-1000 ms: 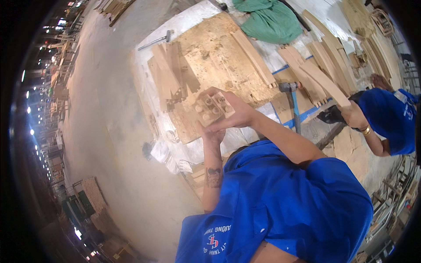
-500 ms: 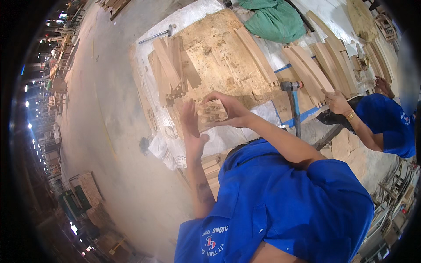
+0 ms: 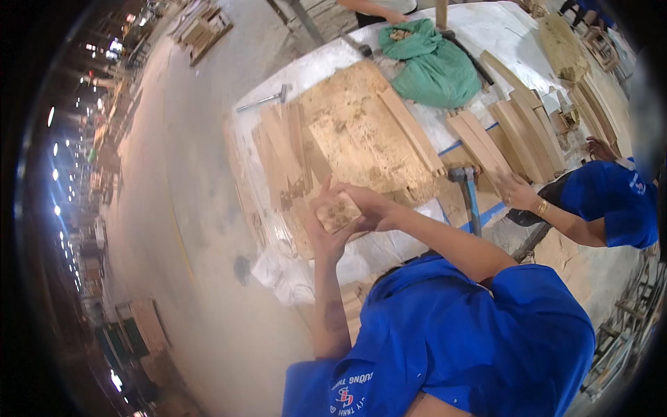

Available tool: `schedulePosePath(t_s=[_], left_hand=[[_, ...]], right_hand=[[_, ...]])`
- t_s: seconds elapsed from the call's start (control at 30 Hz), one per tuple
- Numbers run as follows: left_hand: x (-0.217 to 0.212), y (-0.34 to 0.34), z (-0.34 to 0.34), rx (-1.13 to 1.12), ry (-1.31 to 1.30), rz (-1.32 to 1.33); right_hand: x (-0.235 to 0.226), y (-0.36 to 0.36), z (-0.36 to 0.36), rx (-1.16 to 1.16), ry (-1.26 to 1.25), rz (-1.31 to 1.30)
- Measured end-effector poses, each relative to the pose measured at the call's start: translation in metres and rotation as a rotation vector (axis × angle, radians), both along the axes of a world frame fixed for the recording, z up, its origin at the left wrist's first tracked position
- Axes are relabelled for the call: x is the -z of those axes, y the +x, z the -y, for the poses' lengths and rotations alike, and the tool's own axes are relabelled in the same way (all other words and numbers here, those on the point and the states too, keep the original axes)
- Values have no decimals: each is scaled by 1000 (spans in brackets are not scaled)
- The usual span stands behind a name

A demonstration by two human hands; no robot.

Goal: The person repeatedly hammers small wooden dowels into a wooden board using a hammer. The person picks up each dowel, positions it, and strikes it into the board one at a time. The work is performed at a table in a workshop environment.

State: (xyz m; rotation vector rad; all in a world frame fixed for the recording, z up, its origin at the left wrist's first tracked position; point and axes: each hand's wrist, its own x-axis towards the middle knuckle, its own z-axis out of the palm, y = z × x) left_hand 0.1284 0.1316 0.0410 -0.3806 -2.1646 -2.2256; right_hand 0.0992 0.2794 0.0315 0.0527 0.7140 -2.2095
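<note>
Between my two hands, above the near edge of the table, is a small bundle of pale wooden slats [image 3: 338, 213], seen end-on and slightly blurred. My left hand [image 3: 321, 228] wraps its left side, with the thumb below. From the right, my right hand [image 3: 374, 208] closes round the other side. How far the slats extend below the hands is hidden. Just beyond lies a loose pile of similar wooden slats [image 3: 281, 156] on a worn wooden board [image 3: 354, 132].
A hammer [image 3: 469, 198] lies right of my forearm, another hammer [image 3: 264, 101] at the far left. A green sack [image 3: 438, 76] sits at the back, where another person's hand [image 3: 396, 17] reaches. On the right, a co-worker's hand [image 3: 515, 191] touches long wooden pieces [image 3: 479, 146].
My left hand, fingers apart beside the bundle before, now closes round it. The view has shifted, showing a person at the back. The co-worker's hand has flattened over the wooden pieces.
</note>
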Motion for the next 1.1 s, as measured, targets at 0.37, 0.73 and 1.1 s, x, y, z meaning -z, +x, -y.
schedulePosePath(t_s=[0.37, 0.73, 1.1], left_hand=[[16, -1, 9, -79, -56, 11], [33, -10, 35, -169, -426, -27], [3, 14, 17, -110, -188, -144]], right_hand=[[-6, -6, 5, -37, 81, 57], [-1, -7, 16, -31, 258, -203], [172, 127, -191, 650, 2090, -355]])
